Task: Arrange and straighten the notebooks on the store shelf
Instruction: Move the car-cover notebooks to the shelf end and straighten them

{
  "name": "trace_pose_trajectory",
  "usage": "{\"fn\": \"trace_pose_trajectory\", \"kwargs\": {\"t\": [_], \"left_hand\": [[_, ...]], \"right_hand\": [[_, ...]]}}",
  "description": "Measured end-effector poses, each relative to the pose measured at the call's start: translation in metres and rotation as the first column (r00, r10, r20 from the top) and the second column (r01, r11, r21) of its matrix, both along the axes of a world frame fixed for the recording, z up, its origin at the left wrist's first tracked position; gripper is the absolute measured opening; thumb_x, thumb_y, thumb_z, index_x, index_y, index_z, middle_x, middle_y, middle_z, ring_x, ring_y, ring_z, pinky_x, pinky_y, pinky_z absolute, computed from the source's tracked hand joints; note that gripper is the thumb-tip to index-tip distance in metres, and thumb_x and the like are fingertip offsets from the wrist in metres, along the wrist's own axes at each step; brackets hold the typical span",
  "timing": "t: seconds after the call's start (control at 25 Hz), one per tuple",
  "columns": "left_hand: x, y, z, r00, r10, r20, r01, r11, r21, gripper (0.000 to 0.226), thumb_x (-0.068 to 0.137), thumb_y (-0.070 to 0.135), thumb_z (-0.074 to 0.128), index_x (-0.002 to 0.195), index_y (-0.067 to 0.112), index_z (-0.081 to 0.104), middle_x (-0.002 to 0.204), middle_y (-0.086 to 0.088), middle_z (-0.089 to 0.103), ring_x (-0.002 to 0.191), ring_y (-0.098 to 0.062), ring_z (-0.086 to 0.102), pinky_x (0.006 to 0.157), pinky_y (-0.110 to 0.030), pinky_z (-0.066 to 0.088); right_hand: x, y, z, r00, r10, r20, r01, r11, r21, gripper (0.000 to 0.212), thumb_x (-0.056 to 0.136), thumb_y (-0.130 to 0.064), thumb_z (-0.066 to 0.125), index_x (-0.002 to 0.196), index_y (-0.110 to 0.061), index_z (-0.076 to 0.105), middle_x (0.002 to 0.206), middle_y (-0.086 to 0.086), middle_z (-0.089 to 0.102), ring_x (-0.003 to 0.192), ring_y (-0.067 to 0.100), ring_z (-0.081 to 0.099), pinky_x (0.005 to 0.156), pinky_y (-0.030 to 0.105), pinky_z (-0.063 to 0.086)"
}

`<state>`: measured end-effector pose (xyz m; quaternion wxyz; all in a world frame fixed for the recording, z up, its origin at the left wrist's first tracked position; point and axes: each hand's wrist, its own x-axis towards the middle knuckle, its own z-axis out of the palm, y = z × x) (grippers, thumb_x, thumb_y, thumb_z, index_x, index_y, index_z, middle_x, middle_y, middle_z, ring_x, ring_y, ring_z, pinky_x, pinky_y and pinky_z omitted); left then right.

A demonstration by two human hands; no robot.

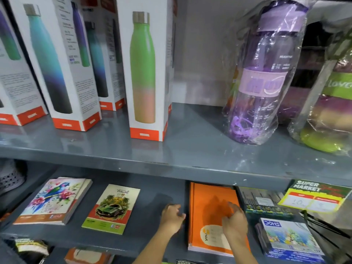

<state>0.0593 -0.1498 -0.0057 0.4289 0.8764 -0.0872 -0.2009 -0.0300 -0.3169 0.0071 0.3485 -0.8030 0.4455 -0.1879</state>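
Observation:
On the lower grey shelf [162,195] lie three notebook piles. A stack with a parrot cover [55,201] is at the left. A single travel notebook [112,208] with a green car lies beside it. An orange notebook stack [207,210] lies right of centre. My left hand [172,218] is at the left edge of the orange stack, fingers curled and touching the edge. My right hand [235,221] rests flat on the orange cover, fingers spread. Neither hand grips anything.
A DOMS box [289,237] and a dark pack [262,202] lie right of the orange stack, under a supermarket price tag [316,197]. The upper shelf [190,149] carries boxed bottles [144,73], a wrapped purple bottle [264,77] and a green wrapped item [331,103].

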Motion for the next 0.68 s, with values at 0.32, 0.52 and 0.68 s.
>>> {"fn": "trace_pose_trajectory", "kwargs": {"t": [0.32,0.52,0.68], "left_hand": [[0.061,0.160,-0.017,0.963,0.246,0.111,-0.266,0.933,0.243,0.031,0.089,0.015,0.047,0.118,0.013,0.060,0.121,-0.013,0.065,0.109,-0.030,0.059,0.090,-0.032,0.047],[0.083,0.244,-0.026,0.971,0.215,0.108,-0.240,0.896,0.374,0.050,0.093,0.016,0.041,0.141,0.013,0.030,0.147,-0.013,0.037,0.136,-0.027,0.037,0.110,-0.029,0.034],[0.079,0.254,-0.038,0.964,0.246,0.097,-0.260,0.951,0.166,0.061,0.087,0.006,0.052,0.143,0.016,0.030,0.141,-0.018,0.044,0.127,-0.033,0.046,0.102,-0.031,0.040]], "right_hand": [[0.087,0.157,-0.019,0.884,0.438,0.162,-0.461,0.767,0.446,0.050,0.081,0.009,0.046,0.113,-0.028,0.060,0.119,-0.001,0.060,0.105,0.016,0.058,0.090,0.023,0.044],[0.129,0.249,-0.046,0.835,0.449,0.319,-0.524,0.473,0.708,0.058,0.066,-0.004,0.064,0.123,-0.006,0.051,0.118,0.011,0.058,0.105,0.023,0.058,0.081,0.026,0.048],[0.168,0.288,-0.117,0.855,0.383,0.350,-0.509,0.488,0.709,0.066,0.055,-0.010,0.062,0.119,-0.025,0.051,0.129,0.014,0.055,0.115,0.026,0.055,0.096,0.038,0.049]]}}
